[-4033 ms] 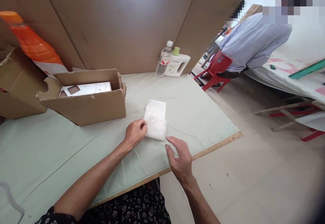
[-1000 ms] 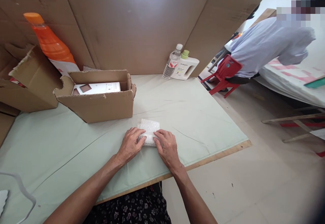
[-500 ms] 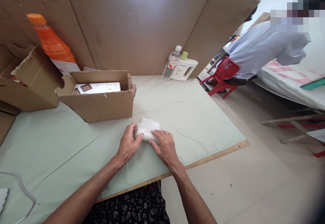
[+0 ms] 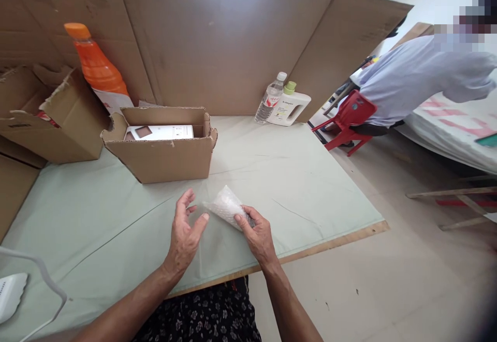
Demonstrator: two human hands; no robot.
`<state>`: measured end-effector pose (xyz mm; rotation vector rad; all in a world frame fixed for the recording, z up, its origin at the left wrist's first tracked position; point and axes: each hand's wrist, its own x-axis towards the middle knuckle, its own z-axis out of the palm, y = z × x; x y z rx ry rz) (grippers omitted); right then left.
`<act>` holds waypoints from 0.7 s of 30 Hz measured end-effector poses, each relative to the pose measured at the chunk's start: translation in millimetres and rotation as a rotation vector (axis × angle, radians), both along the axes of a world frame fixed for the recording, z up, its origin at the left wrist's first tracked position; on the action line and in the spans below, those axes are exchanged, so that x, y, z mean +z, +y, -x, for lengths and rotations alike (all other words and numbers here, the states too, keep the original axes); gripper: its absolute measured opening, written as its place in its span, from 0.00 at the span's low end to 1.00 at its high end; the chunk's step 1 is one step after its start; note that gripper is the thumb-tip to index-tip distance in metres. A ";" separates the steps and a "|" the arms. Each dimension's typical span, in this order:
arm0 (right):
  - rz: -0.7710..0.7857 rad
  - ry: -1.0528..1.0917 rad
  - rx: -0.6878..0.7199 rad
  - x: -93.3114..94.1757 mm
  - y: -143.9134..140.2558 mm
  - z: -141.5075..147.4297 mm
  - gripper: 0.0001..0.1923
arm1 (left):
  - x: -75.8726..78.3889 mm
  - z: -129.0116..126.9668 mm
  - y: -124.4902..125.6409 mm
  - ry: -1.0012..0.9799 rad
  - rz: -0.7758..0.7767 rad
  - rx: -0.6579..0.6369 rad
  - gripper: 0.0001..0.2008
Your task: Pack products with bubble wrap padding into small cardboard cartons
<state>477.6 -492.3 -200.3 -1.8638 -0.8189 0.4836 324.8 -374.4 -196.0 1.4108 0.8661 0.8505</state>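
Bubble-wrap packet (image 4: 227, 208): tilted, lifted just above the worktop (image 4: 303, 187), near its front edge. Right hand (image 4: 259, 236): pinching the packet's near end. Left hand (image 4: 184, 236): fingers spread wide, just beside the packet, not touching. Carton (image 4: 163, 158): behind, top flaps up.

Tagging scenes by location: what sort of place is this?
Likely a small packing workshop. A cardboard partition walls off a cloth-covered table, an open carton holds a white boxed item, and the right hand holds a bubble-wrapped bundle. Another person sits at the next table.
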 end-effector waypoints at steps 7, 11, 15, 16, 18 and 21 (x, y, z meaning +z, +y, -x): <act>-0.037 0.026 0.021 -4.9 3.9 13.9 0.16 | -8.0 5.7 -11.0 -0.005 0.284 -0.161 0.33; -0.054 0.054 -0.039 -4.9 3.5 13.9 0.18 | -3.8 12.4 -10.8 0.042 -0.011 -0.023 0.30; -0.070 0.090 -0.085 -1.4 4.9 13.8 0.20 | 7.6 16.7 -11.1 0.003 0.229 -0.207 0.23; -0.077 0.091 -0.079 -0.7 5.5 16.1 0.20 | 9.6 15.9 -12.0 -0.021 0.326 -0.262 0.24; -0.085 0.085 -0.047 -0.1 6.2 23.4 0.19 | 11.3 12.1 -13.7 -0.109 0.463 -0.309 0.27; -0.073 0.079 0.035 0.8 4.6 37.6 0.17 | 10.1 5.1 -13.4 -0.235 0.566 -0.261 0.28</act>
